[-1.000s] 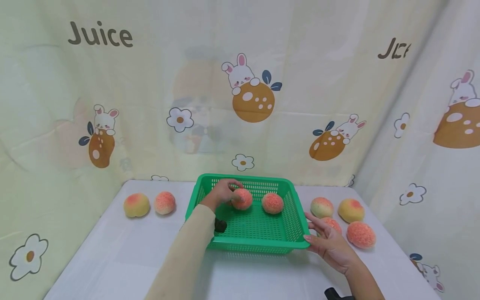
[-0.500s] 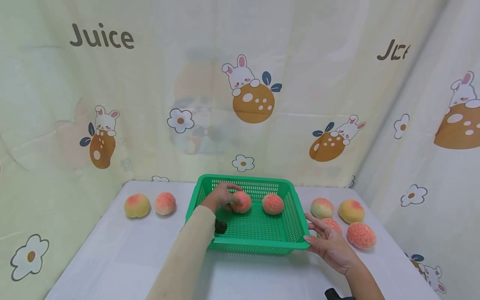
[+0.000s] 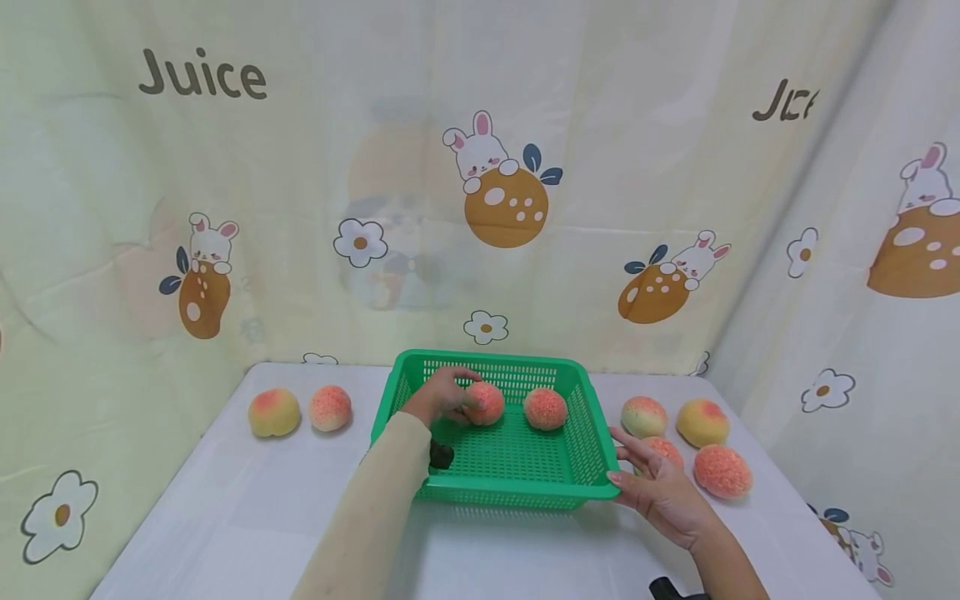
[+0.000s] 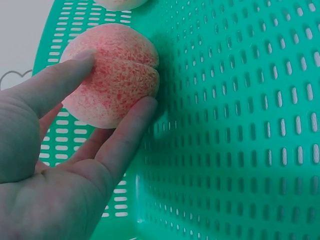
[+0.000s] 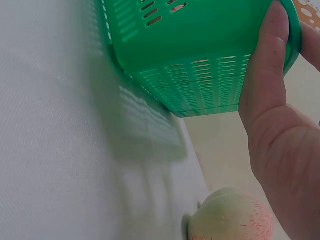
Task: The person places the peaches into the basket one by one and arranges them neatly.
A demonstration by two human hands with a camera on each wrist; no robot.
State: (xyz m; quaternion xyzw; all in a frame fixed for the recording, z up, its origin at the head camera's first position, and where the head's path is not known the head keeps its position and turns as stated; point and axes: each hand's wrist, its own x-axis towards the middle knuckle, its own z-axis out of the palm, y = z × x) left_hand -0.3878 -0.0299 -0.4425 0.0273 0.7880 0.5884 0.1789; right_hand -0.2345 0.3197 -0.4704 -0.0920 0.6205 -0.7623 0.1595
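Observation:
My left hand (image 3: 444, 396) reaches into a green plastic basket (image 3: 517, 492) and holds a pink, speckled peach (image 3: 487, 403) near the back wall. In the left wrist view the thumb lies on one side of this peach (image 4: 117, 70), with fingers on the other. A second pink peach (image 3: 546, 408) sits to its right on the basket floor. At the basket's front right corner, my right hand (image 3: 663, 492) grips the rim. The right wrist view has its thumb on the outer wall and fingers going behind the rim.
Left of the basket, a yellow peach (image 3: 273, 412) and a pink one (image 3: 330, 407) lie on the white table (image 3: 225, 517). To the right are several more, including a pale peach (image 3: 643, 416), a yellow peach (image 3: 702, 422) and a pink peach (image 3: 722, 472). A printed curtain (image 3: 600, 250) hangs behind.
My left fingers and the peach they hold have shifted very slightly down in the head view. The right hand and the basket stay in place.

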